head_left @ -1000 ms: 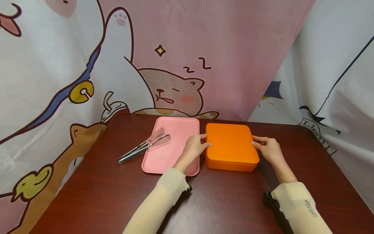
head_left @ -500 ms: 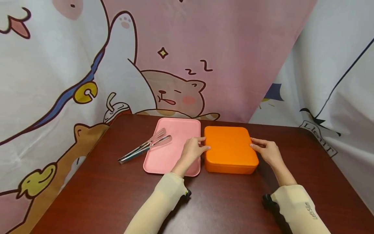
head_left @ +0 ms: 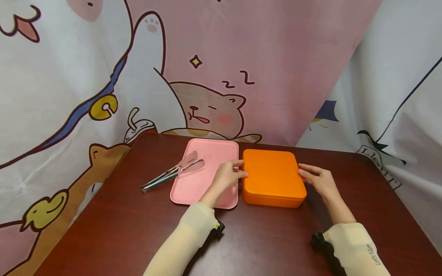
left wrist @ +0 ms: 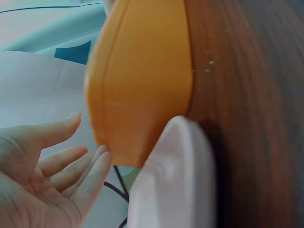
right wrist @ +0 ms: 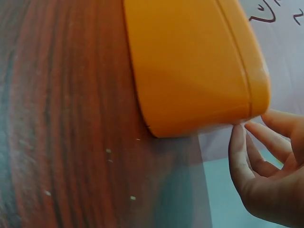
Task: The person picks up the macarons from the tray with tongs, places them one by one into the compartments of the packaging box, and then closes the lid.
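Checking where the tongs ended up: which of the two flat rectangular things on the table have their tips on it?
The pink tray, left of the orange box. The metal tongs lie across its left edge with their tips on it; the orange box carries nothing.

- Box (head_left: 272,176): plain orange.
- Tray (head_left: 197,180): pale pink.
- Tongs (head_left: 170,173): silver metal.
- Table (head_left: 114,234): dark reddish-brown wood grain.
- Sleeves (head_left: 186,241): cream.
- Curtain (head_left: 276,57): pink and white, cartoon cats outlined in dark brown, with yellow and blue details.
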`<state>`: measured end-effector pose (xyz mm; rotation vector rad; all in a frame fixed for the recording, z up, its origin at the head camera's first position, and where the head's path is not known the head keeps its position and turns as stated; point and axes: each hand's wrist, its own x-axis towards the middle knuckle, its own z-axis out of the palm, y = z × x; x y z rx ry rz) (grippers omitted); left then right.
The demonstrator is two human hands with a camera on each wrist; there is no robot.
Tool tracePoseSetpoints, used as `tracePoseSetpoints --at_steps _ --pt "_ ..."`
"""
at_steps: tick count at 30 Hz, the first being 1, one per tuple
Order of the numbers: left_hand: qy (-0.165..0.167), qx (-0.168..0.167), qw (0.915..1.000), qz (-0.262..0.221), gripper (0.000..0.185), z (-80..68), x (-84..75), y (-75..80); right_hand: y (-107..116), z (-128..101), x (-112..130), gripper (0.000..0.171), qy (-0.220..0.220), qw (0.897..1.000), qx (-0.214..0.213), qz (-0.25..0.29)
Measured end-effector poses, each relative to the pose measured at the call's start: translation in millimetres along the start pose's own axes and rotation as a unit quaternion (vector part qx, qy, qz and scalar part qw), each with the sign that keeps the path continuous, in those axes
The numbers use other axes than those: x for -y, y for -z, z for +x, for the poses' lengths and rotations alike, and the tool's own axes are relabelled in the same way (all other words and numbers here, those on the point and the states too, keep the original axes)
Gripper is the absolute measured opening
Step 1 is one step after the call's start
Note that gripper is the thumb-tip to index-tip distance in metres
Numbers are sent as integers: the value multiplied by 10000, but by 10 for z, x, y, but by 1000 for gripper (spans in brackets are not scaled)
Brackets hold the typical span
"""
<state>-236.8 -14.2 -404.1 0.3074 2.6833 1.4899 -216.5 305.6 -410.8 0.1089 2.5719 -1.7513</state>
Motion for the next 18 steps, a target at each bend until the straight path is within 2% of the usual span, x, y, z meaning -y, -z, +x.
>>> tracePoseSetpoints --at_steps 2,5,9,13,17,18 --pt "-73 23 9999 -120 49 -5 -31 64 51 2 22 64 29 9976 145 676" --pt "-201 -2 9997 -147 48 -10 -72 171 124 -2 75 64 54 9886 278 1479" --pt "-372 -95 9993 -48 49 -16 -124 339 217 -20 173 47 163 9771 300 2099" --pt "-524 -252 9983 69 48 -33 -184 556 310 -38 289 30 328 9723 202 2304" --pt "-684 -508 9955 421 46 -65 -257 822 399 -72 407 42 673 9753 -199 2096" --pt "-768 -604 9931 648 46 -73 -276 892 419 -84 434 44 801 9797 -400 1792"
